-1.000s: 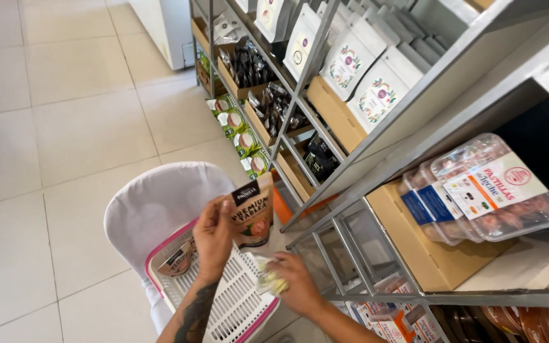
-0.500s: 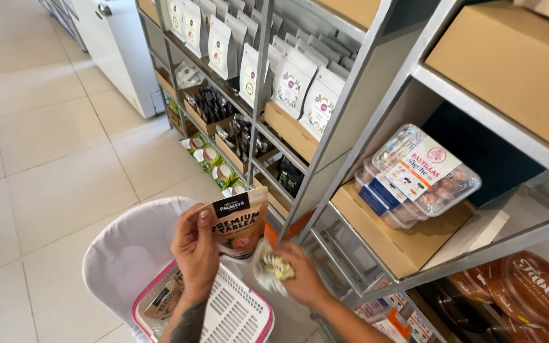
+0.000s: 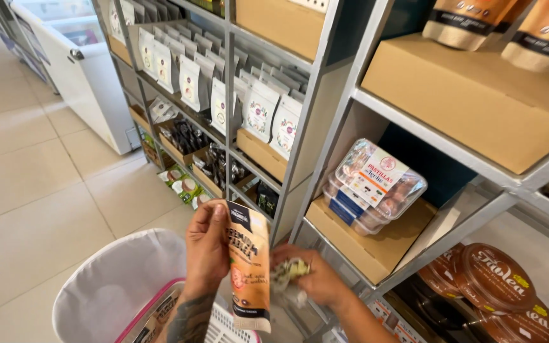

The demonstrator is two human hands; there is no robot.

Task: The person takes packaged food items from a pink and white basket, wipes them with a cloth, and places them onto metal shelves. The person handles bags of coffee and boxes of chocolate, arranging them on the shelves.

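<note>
Before metal shelving [image 3: 325, 136]: left hand [image 3: 206, 251] clamped on orange stand-up pouch [image 3: 249, 273], raised higher than earlier, long axis upright, top upward; right hand [image 3: 316, 279] closed around small crumpled packet [image 3: 287, 272].

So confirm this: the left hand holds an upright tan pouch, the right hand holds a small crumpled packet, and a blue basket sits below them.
Not quite: the basket is white with a pink rim, as the head view shows. The left hand holds the tan pouch; the right hand holds the crumpled packet.

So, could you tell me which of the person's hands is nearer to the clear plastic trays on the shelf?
The right hand: it sits just below and left of the clear plastic trays, gripping a small packet. The left hand is farther left, holding a brown pouch.
</note>
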